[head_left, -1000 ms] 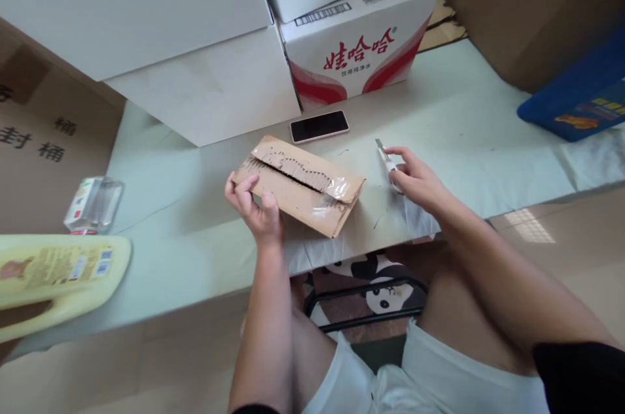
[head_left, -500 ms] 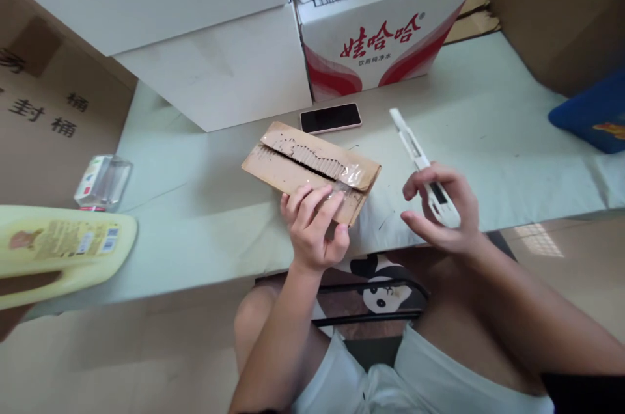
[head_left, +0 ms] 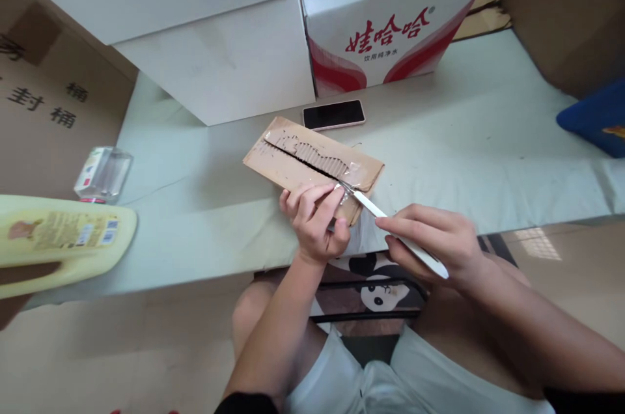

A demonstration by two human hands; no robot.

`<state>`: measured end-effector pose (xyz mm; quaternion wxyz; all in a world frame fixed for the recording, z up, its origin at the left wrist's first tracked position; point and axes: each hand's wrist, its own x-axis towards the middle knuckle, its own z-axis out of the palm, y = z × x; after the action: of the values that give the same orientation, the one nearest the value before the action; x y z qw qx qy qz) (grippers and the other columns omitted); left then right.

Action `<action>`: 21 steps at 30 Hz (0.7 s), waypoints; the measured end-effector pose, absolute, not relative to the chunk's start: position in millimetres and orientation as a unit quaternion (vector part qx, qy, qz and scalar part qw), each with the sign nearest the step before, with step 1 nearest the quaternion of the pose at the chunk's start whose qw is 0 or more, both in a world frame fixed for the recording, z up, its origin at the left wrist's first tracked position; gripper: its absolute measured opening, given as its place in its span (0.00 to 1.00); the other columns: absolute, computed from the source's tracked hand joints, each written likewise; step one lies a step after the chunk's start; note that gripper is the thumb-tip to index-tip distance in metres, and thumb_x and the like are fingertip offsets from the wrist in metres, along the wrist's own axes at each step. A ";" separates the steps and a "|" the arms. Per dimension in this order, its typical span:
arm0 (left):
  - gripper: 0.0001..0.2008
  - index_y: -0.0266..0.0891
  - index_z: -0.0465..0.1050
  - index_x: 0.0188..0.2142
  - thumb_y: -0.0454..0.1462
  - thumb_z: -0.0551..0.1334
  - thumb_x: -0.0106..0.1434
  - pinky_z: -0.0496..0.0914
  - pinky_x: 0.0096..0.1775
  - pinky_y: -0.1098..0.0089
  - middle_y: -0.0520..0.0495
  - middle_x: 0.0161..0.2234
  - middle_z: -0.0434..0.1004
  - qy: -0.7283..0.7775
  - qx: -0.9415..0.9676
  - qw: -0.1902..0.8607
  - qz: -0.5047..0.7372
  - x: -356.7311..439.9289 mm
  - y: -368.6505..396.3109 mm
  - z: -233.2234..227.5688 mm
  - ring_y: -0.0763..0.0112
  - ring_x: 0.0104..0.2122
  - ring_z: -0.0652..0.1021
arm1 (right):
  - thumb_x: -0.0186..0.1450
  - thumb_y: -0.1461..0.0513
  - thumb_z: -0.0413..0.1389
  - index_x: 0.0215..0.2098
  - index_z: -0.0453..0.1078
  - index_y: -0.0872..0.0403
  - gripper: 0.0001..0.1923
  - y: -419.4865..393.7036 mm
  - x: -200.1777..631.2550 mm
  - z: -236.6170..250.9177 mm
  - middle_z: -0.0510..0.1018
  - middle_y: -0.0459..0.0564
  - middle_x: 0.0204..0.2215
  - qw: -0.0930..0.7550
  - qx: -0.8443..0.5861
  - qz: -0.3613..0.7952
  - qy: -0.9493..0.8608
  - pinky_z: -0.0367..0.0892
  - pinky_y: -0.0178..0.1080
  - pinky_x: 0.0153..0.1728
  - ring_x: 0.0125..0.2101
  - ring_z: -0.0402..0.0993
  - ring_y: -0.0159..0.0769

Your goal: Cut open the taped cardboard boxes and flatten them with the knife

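A small flat cardboard box (head_left: 303, 163) lies at a slant on the cloth-covered table, with a torn strip and a dark slit along its top and clear tape near its right end. My left hand (head_left: 317, 219) grips the box's near edge, fingers bent over the top and thumb at the front. In my right hand (head_left: 434, 238) is a white utility knife (head_left: 390, 222), pinched between thumb and fingers. Its blade tip meets the taped right end of the slit, just beside my left fingertips. How deep the blade sits I cannot tell.
Behind the box lie a phone (head_left: 334, 114), a white carton (head_left: 219, 69) and a red-and-white water carton (head_left: 390, 43). To the left are a clear plastic container (head_left: 105, 173) and a yellow bottle (head_left: 68, 238). A blue object (head_left: 593, 118) stands at right.
My right hand has turned the knife and brought it left and down, from upright beside the box to the taped slit. My left hand stays on the box.
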<state>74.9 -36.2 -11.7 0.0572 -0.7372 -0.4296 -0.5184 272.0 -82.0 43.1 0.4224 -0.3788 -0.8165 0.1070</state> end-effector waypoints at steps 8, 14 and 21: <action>0.21 0.43 0.78 0.44 0.46 0.48 0.69 0.56 0.62 0.55 0.44 0.40 0.80 -0.430 -0.729 0.076 -0.526 76.8 -34.5 -17.1 0.59 0.48 0.74 | 0.62 0.66 0.60 0.38 0.77 0.48 0.08 -82.5 264.8 41.4 0.71 0.48 0.36 0.476 -0.401 0.165 -0.765 0.70 0.35 0.26 0.30 0.71 0.31; 0.20 0.43 0.78 0.44 0.46 0.48 0.69 0.56 0.62 0.55 0.43 0.40 0.80 -0.429 -0.722 0.084 -0.536 77.9 -33.4 -19.2 0.58 0.48 0.73 | 0.62 0.67 0.58 0.34 0.71 0.52 0.03 -69.2 247.1 37.7 0.77 0.53 0.45 0.499 -0.298 0.259 -0.772 0.76 0.37 0.38 0.38 0.78 0.34; 0.20 0.43 0.78 0.45 0.46 0.49 0.69 0.55 0.63 0.57 0.44 0.41 0.80 -0.424 -0.724 0.065 -0.540 77.7 -34.4 -18.0 0.59 0.50 0.72 | 0.62 0.66 0.59 0.37 0.73 0.51 0.06 -73.1 244.2 35.6 0.76 0.49 0.35 0.531 -0.328 0.266 -0.734 0.75 0.36 0.35 0.33 0.76 0.33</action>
<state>77.7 -34.4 -18.0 0.0647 -0.7240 -0.4243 -0.5400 244.2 -73.1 35.6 0.5314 -0.3283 -0.7343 0.2658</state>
